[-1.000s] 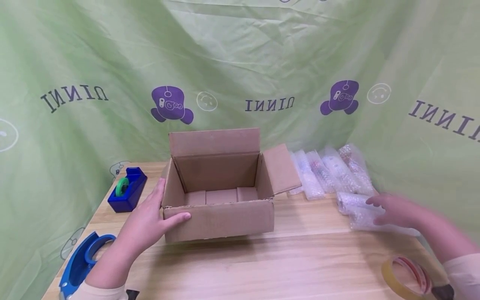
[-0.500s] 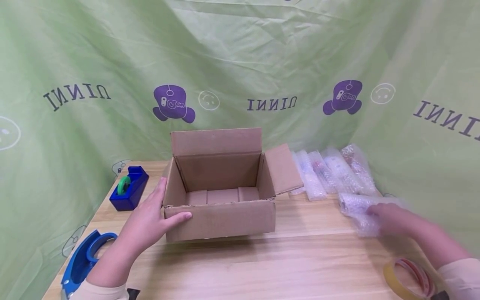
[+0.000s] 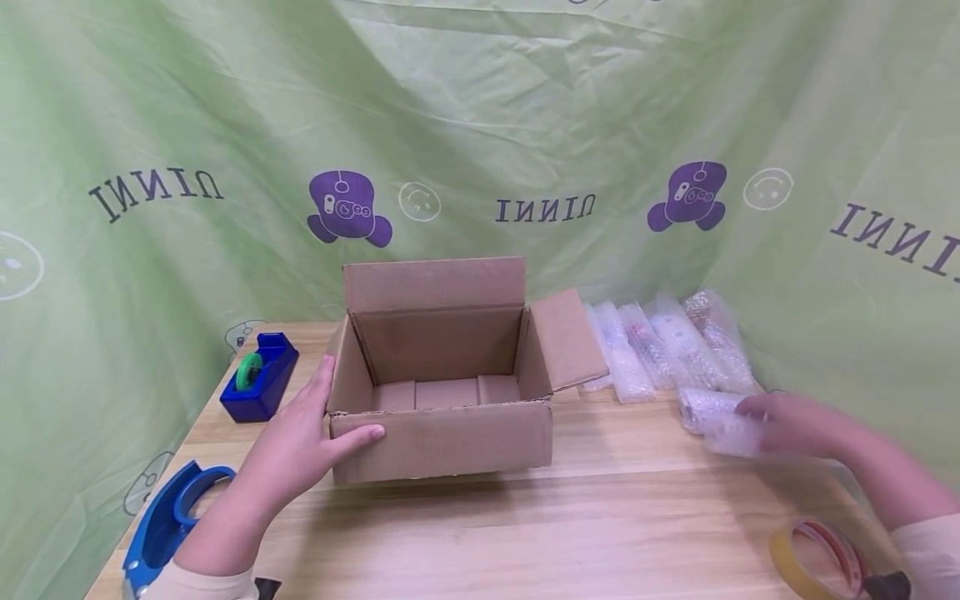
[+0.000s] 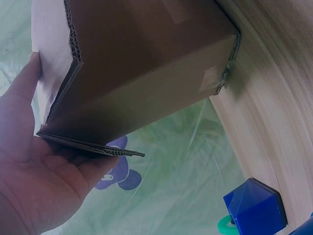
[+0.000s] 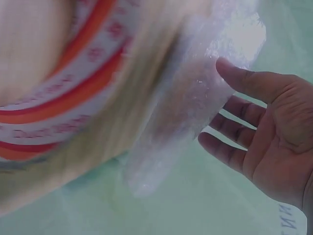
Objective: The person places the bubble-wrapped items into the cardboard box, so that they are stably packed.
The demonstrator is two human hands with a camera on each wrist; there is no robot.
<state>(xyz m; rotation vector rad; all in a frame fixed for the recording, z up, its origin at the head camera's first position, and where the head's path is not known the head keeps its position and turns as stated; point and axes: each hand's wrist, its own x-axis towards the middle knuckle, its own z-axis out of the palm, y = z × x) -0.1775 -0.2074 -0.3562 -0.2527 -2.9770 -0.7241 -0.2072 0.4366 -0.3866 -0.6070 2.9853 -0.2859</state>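
Observation:
An open cardboard box (image 3: 450, 442) stands mid-table, its back and right flaps raised outward and its inside bare. My left hand (image 3: 288, 446) grips its near left corner, thumb on the front flap and fingers along the left side; the left wrist view shows the flap edges between thumb and fingers. At the table's right, my right hand (image 3: 795, 425) holds a clear bubble-wrapped package (image 3: 708, 408). In the right wrist view, the thumb lies over the near edge of the bubble wrap (image 5: 181, 112) with fingers behind it. What is inside the wrap is hidden.
Several bubble-wrapped packages (image 3: 667, 346) lie side by side at the back right. A blue tape dispenser (image 3: 258, 387) with green tape sits left of the box. Nearer are a blue hand-held tape cutter (image 3: 161, 517) and, front right, a tape roll (image 3: 795, 567). A green curtain (image 3: 450, 108) hangs behind.
My right hand has closed on the bubble-wrapped package, which has shifted and turned, now showing shorter in the head view. My left hand and the box stay in place.

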